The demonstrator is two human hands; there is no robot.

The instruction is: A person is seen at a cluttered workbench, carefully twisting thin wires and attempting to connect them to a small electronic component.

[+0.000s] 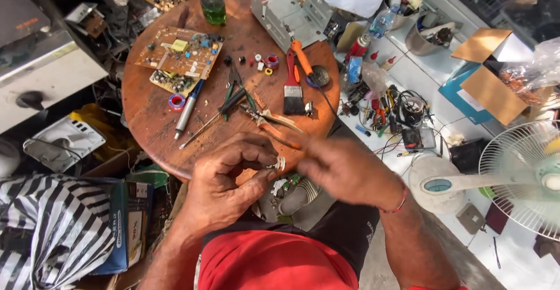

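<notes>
Left hand [224, 188]: held just off the near edge of the round wooden table [151, 115], fingers [248, 150] curled tight, thumb and forefinger pinched on a small pale part [279, 163].

Small pale part: whitish, ring-like, sat between the two hands, in the air below the table's rim; finer detail too small to tell.

Right hand [344, 167]: blurred, close beside the left, fingertips at or near the same part. Whether its fingers were closed on the part could not be told. A red band [400, 203] circled the wrist.

On the table, near edge: pliers with orange grips [274, 123], just beyond the hands. Beside them a paintbrush [293, 88] with dark bristles and red-brown handle, and an orange-handled tool [303, 59] lying across its upper end.

Centre: a dark-handled screwdriver [219, 115] lying slantwise; a grey pen-shaped tool with blue tip [188, 106]; a small roll of tape [177, 101] touching or just beside that tool.

Far side: two bare circuit boards [181, 53], overlapping, studded with components; a clear bottle of green liquid [213, 1] at the far rim; small loose rings and caps [262, 62] scattered between boards and brush.

Surroundings: a grey metal chassis [291, 13] beyond the table; a white electric fan [525, 176] at the right; an open cardboard box [490, 80] above it; striped cloth [52, 226] at lower left.
</notes>
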